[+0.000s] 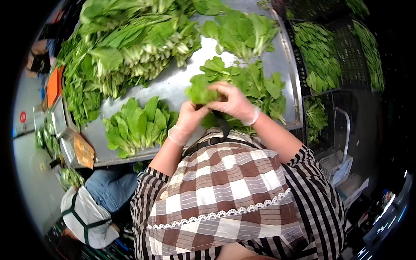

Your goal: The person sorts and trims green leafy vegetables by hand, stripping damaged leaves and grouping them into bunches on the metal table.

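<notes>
Both my hands, in thin clear gloves, meet over the near side of the metal table. My left hand [190, 118] is closed around the lower end of a small leafy green [199, 88]. My right hand [233, 102] pinches the same green from the right, its fingers bent over the leaves. The green is slightly blurred, and its stem is hidden behind my hands. Loose leafy greens [262, 86] lie just beyond and to the right of my right hand. Left of my left hand rests a fanned bunch of greens [136, 125].
A large heap of leafy greens [130, 52] covers the table's far left, with another bunch [247, 32] at the far right. Black crates [349, 56] of greens stand beyond the table's right edge [292, 65]. Another person [89, 216] is at lower left, near a cardboard piece [83, 150].
</notes>
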Available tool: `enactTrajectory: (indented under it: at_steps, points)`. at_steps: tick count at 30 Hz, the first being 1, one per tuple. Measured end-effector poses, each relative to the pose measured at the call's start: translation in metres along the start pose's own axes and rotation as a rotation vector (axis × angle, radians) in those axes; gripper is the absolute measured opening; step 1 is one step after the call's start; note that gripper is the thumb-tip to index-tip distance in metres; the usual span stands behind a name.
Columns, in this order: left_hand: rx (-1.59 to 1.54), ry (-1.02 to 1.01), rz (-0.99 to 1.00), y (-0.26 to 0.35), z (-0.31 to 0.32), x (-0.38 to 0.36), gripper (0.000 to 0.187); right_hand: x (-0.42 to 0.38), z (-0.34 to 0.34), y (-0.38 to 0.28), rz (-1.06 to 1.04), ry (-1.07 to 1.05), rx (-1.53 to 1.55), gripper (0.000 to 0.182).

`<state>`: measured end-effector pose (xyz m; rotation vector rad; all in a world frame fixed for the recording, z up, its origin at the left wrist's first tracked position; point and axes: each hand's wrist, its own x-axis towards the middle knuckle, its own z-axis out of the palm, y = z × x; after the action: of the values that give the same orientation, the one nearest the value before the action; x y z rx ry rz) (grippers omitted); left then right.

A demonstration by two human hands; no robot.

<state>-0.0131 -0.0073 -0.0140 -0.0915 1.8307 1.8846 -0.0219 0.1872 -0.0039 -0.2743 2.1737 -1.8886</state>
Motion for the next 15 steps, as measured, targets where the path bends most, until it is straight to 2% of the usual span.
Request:
enactTrajectory:
  at_steps: [1,3,4,6,7,8,10,12,13,14,15]
  points:
    - [0.135,-0.005,0.086,0.001,0.01,0.003,0.025,-0.004,0.0,0.007,0.01,0.065,0.073,0.045]
    - [0.201,-0.095,-0.027,0.001,0.017,0.01,0.029,-0.008,-0.001,0.011,0.024,0.187,0.221,0.04]
    - [0.24,-0.136,-0.084,0.002,0.019,0.013,0.031,-0.015,-0.011,0.008,0.169,0.221,0.381,0.032]
    - [0.398,-0.165,-0.021,0.005,0.021,0.016,0.04,-0.029,-0.038,0.005,0.262,0.362,0.634,0.026]
    - [0.471,-0.197,0.023,0.006,0.026,0.02,0.044,-0.037,-0.052,0.013,0.315,0.477,0.608,0.02]
    - [0.537,-0.236,0.071,0.006,0.032,0.024,0.049,-0.051,-0.072,0.025,0.3,0.552,0.563,0.027]
    - [0.547,-0.297,0.021,-0.015,0.023,0.03,0.05,-0.084,-0.109,0.057,0.324,0.842,0.553,0.035]
    - [0.511,-0.313,0.03,-0.029,0.021,0.027,0.05,-0.113,-0.144,0.032,0.307,1.173,0.498,0.037]
    - [0.513,-0.32,0.026,-0.027,0.022,0.028,0.05,-0.154,-0.178,0.075,0.341,1.237,0.442,0.029]
    - [0.519,-0.312,0.019,-0.025,0.023,0.024,0.05,-0.192,-0.204,0.093,0.381,1.299,0.327,0.028]
    - [0.525,-0.298,0.01,-0.024,0.022,0.02,0.049,-0.216,-0.224,0.098,0.417,1.386,0.004,0.037]
